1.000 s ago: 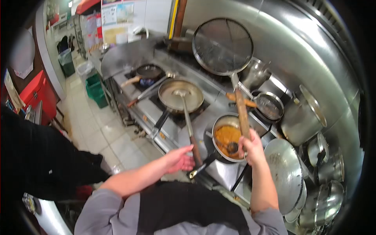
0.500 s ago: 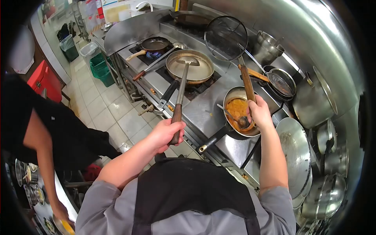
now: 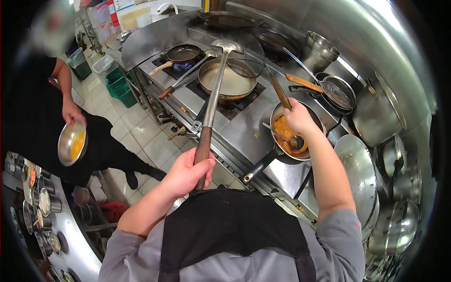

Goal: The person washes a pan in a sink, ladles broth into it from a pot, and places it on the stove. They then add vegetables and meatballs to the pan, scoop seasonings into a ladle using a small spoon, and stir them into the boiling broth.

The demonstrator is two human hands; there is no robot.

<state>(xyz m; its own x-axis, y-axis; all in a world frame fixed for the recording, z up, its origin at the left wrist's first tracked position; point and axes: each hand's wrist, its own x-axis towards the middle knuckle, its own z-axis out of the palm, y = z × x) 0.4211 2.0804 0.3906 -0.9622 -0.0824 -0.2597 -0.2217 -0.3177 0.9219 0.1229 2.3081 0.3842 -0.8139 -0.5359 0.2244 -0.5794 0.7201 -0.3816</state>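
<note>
My left hand (image 3: 191, 172) grips the dark wooden handle of a long metal wok ladle (image 3: 216, 96). The ladle's rounded head is above the far rim of a wide pan (image 3: 244, 93) holding pale, cloudy liquid. My right hand (image 3: 300, 117) is closed around the wooden handle of a round mesh strainer (image 3: 279, 87). Its dark, blurred hoop overlaps the right side of the wide pan. Below my right hand is a saucepan (image 3: 261, 168) of orange sauce (image 3: 282, 126), partly covered by that hand, with a small ladle (image 3: 295, 142) resting inside.
A small frying pan (image 3: 184, 52) sits over a blue flame. Strainers (image 3: 337, 94), pots (image 3: 321, 50) and a large metal lid (image 3: 354, 174) line the right. At left, a person in black holds a metal bowl (image 3: 66, 144) with yellow contents near a counter (image 3: 77, 235).
The strainer has swung left and down toward the wide pan. My ladle's head has risen out of that pan. The person at left has moved and now holds a bowl.
</note>
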